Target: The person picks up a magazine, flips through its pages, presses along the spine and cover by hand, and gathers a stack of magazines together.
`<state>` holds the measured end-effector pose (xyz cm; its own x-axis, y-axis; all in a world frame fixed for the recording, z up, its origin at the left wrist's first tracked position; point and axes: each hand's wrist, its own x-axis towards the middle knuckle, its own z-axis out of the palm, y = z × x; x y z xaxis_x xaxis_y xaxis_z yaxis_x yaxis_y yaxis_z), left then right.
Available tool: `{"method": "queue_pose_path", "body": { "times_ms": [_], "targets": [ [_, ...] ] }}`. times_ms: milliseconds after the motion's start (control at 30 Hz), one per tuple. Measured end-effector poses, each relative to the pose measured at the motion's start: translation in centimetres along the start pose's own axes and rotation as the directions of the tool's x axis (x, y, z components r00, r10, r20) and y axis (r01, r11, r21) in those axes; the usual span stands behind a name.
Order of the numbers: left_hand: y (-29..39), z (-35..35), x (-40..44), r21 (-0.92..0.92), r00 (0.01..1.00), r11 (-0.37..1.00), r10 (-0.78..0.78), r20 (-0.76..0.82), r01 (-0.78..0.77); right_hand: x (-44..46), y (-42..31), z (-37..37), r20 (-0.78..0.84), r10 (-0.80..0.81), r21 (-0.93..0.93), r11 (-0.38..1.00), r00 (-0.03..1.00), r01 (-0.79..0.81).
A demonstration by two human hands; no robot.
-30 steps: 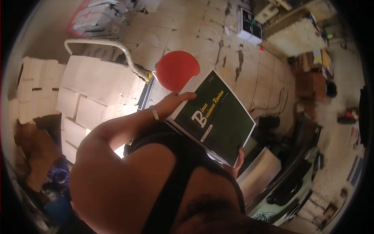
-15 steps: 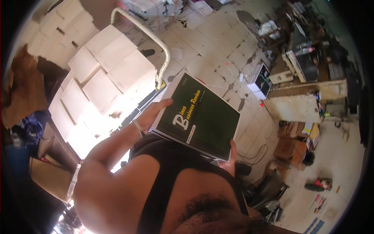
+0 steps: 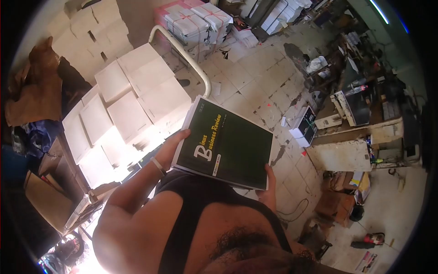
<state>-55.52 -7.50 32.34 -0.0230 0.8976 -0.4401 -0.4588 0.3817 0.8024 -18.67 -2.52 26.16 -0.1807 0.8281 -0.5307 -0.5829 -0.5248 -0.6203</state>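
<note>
A stack of dark green booklets [image 3: 232,148] with white edges, the top one titled "Binus Business Review", is held in front of my body. My left hand [image 3: 171,148] grips its left edge, thumb on the cover. At the lower right edge my right hand [image 3: 268,189] holds the stack, its thumb over the front; the other fingers are hidden beneath. To the left, white paper stacks [image 3: 130,114] lie on a trolley with a pale curved handle [image 3: 186,55].
Tied white bundles [image 3: 196,23] are at the top. A dark-covered stack [image 3: 305,128] lies on the tiled floor at the right, near a cluttered bench [image 3: 340,155]. Below it are cardboard boxes [image 3: 335,205]. Brown paper [image 3: 41,91] is at the left.
My view has turned, and the trolley now shows more fully at the left. The booklets have shifted left and down in view, still in both hands. The red round object is out of sight.
</note>
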Motion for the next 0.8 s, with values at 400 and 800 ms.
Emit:
{"method": "queue_pose_path", "body": {
  "times_ms": [400, 800],
  "targets": [
    [2.1, 2.3, 4.1, 0.076, 0.972, 0.988, -0.144, 0.187, 0.132, -4.6, 2.6, -2.4, -0.108, -0.105, 0.183, 0.975, 0.989, 0.124],
    [0.4, 1.4, 4.5, -0.033, 0.989, 0.999, -0.033, 0.145, 0.038, -2.6, -0.5, -1.3, -0.067, -0.183, 0.067, 0.980, 0.981, 0.187]
  ]
}}
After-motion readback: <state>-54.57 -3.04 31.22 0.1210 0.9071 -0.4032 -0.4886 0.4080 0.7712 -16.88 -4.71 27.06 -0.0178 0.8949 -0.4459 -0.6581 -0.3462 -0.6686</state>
